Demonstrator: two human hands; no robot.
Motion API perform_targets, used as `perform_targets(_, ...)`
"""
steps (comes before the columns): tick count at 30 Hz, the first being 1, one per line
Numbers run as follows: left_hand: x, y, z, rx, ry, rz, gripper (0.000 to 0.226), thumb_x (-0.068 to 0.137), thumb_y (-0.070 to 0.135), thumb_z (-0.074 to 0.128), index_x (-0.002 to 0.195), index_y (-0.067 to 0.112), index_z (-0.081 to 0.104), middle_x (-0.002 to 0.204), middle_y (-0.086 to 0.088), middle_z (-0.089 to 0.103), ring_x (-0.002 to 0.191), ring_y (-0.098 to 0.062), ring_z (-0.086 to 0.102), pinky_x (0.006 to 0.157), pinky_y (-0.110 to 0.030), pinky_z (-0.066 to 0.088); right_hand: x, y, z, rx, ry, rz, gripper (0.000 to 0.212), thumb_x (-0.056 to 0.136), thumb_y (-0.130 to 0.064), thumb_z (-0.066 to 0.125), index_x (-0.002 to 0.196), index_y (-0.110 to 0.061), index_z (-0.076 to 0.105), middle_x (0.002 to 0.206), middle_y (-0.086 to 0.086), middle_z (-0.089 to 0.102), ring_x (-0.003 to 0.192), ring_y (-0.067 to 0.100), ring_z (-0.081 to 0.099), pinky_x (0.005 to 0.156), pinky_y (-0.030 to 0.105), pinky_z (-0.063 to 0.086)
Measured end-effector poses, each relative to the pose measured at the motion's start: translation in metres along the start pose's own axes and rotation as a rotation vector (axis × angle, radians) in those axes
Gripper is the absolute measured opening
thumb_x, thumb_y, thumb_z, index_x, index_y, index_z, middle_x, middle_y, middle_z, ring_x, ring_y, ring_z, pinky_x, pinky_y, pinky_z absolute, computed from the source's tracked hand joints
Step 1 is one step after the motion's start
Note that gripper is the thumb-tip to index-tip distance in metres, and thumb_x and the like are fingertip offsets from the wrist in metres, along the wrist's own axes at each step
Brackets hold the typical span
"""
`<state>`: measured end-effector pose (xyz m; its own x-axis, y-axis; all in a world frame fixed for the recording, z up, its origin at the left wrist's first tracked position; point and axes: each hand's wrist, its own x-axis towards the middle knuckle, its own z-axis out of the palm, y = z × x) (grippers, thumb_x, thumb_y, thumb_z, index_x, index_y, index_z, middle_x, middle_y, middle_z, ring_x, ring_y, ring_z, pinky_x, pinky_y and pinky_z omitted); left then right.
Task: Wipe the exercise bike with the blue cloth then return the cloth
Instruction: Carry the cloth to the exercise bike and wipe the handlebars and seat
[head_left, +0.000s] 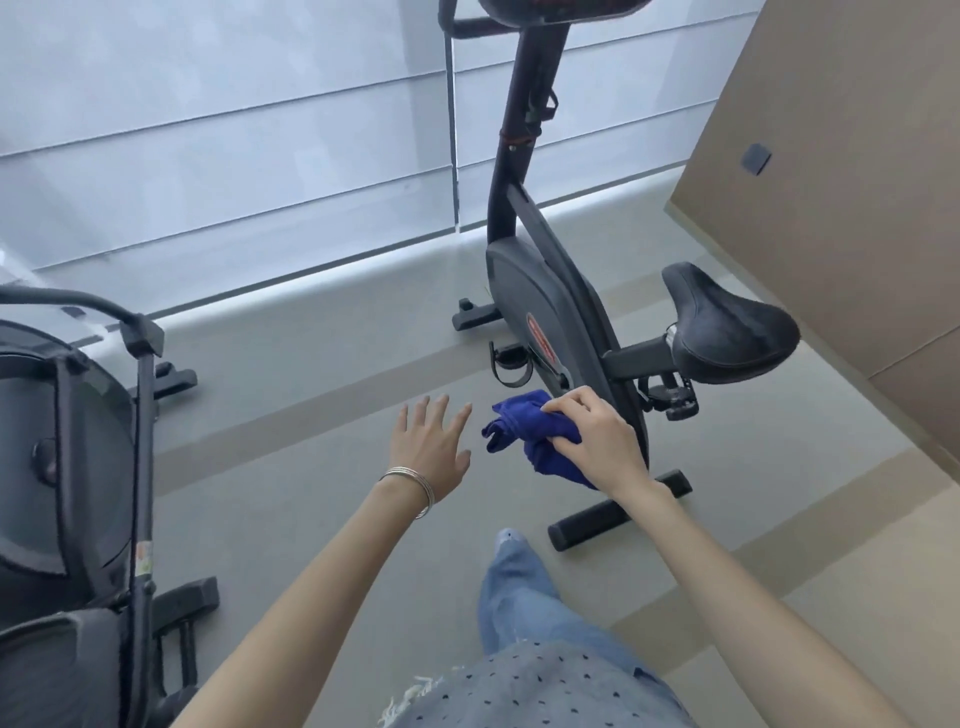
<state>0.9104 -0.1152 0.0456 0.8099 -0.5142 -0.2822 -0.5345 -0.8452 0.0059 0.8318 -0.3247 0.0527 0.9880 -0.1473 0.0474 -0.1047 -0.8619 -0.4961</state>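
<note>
Right hand (597, 441) closed around a bunched deep-blue cloth (524, 431); fingers (566, 402) curled over the top of the wad, thumb tucked beneath, loose folds spilling out to the left and below the palm. Cloth sits low against the dark grey plastic flywheel housing of the black upright exercise bike (540, 296), just beside the crank and the strapped pedal (511, 364); whether fabric touches the housing cannot be told. Left hand (428, 447) empty, palm down, fingers (436, 410) spread and nearly straight, hovering over the pale grey floor (311, 395) just left of the cloth, apart from it. Thin silver bangles (415, 480) on the left wrist. Black padded saddle (727, 322) stands to the right, above the hands. Second dark machine (67, 467) at the left edge.
</note>
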Motion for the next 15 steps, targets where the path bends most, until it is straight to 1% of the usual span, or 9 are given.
perform_targets(2, 0.035, -0.005, -0.019, 0.018, 0.01, -0.012, 0.062, 0.095, 0.042, 0.039, 0.149, 0.026, 0.012, 0.157, -0.008, 0.013, 0.145, -0.031, 0.011, 0.119, -0.046, 0.009, 0.043, 0.008, -0.01, 0.0, 0.021, -0.019, 0.03, 0.082, -0.017, 0.065, 0.111, -0.025, 0.06, 0.108, -0.003, 0.057, 0.096, 0.02, 0.056, 0.073, 0.029, 0.046)
perform_targets(5, 0.086, -0.012, -0.049, 0.042, 0.04, -0.027, 0.063, 0.095, 0.041, 0.039, 0.149, 0.026, 0.012, 0.157, -0.008, 0.014, 0.144, -0.031, 0.012, 0.118, -0.045, 0.01, 0.102, 0.022, -0.03, 0.011, 0.052, -0.018, 0.032, 0.081, -0.017, 0.066, 0.11, -0.026, 0.061, 0.107, -0.003, 0.056, 0.094, 0.02, 0.056, 0.072, 0.032, 0.049)
perform_targets(9, 0.138, -0.008, -0.079, 0.009, 0.099, -0.048, 0.062, 0.096, 0.041, 0.039, 0.149, 0.025, 0.011, 0.158, -0.007, 0.013, 0.145, -0.031, 0.01, 0.119, -0.045, 0.008, 0.169, 0.042, -0.052, -0.002, 0.05, -0.053, 0.034, 0.081, -0.017, 0.066, 0.113, -0.026, 0.06, 0.109, -0.002, 0.055, 0.095, 0.02, 0.056, 0.071, 0.029, 0.048)
perform_targets(12, 0.165, 0.0, -0.086, 0.008, 0.082, -0.031, 0.063, 0.095, 0.041, 0.038, 0.149, 0.026, 0.01, 0.158, -0.007, 0.013, 0.145, -0.031, 0.01, 0.119, -0.046, 0.008, 0.204, 0.05, -0.06, 0.006, 0.053, -0.053, 0.034, 0.082, -0.017, 0.066, 0.115, -0.023, 0.06, 0.111, 0.0, 0.055, 0.093, 0.02, 0.056, 0.072, 0.025, 0.044)
perform_targets(15, 0.195, -0.001, -0.097, 0.01, 0.088, -0.023, 0.063, 0.095, 0.041, 0.039, 0.149, 0.026, 0.01, 0.157, -0.007, 0.013, 0.145, -0.031, 0.01, 0.119, -0.046, 0.008, 0.231, 0.056, -0.064, 0.024, 0.057, -0.069, 0.034, 0.083, -0.018, 0.066, 0.116, -0.022, 0.059, 0.112, 0.0, 0.055, 0.093, 0.02, 0.057, 0.073, 0.024, 0.044)
